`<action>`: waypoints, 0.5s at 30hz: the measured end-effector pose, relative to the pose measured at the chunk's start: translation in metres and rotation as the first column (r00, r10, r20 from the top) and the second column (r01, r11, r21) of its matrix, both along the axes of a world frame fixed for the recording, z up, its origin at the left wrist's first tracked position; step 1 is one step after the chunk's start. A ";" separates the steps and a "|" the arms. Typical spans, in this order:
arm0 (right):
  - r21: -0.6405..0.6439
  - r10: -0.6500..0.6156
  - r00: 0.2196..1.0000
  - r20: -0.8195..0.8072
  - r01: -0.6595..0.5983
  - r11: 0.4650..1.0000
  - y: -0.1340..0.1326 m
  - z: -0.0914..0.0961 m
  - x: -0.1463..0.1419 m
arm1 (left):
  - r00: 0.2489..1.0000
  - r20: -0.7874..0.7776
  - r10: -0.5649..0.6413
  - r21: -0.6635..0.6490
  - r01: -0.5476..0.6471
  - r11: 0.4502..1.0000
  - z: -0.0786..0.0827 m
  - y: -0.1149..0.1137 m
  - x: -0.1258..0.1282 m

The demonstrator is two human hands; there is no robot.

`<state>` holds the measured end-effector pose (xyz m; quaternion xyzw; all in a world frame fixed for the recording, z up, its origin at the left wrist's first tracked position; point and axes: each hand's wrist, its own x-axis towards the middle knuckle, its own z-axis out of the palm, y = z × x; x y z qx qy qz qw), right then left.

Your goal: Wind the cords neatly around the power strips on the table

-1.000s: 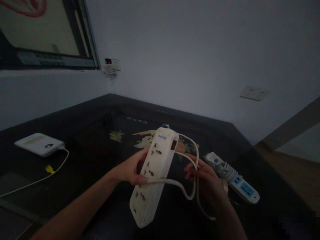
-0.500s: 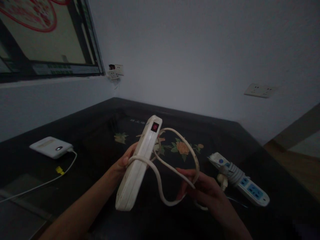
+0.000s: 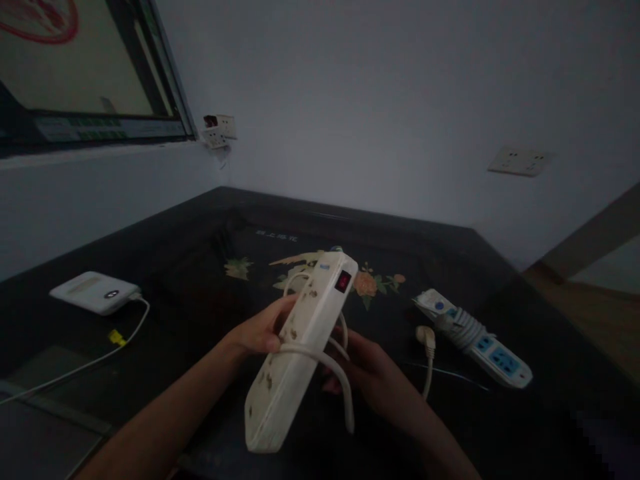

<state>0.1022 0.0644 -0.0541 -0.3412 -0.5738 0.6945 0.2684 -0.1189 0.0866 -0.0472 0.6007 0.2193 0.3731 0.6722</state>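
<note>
A white power strip (image 3: 303,347) with a red switch at its upper end is tilted above the dark table. My left hand (image 3: 265,327) grips it from the left, thumb against the cord where it crosses the strip. One turn of the white power cord (image 3: 320,355) goes around the body, and more loops show behind it. Close against the strip's right side, my right hand (image 3: 367,367) is closed on the cord, its fingertips partly hidden. To the right of that hand is a white plug (image 3: 426,335), its cord running down behind my right forearm.
A second power strip (image 3: 503,360) with blue sockets and grey cord wound round it lies at the right. On the left rests a white power bank (image 3: 95,292) with a white cable (image 3: 143,319) plugged in. Wall sockets (image 3: 520,161) are on the wall behind the table (image 3: 425,243).
The strip has turned so its socket face shows more. My right hand has moved left, close against the strip, and the large cord loop has drawn in behind it. The plug shows more clearly.
</note>
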 end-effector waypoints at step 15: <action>0.164 -0.151 0.988 0.020 0.146 0.976 0.032 -0.002 0.045 | 0.936 0.092 -0.339 -0.007 0.341 0.940 0.010 -0.012 0.018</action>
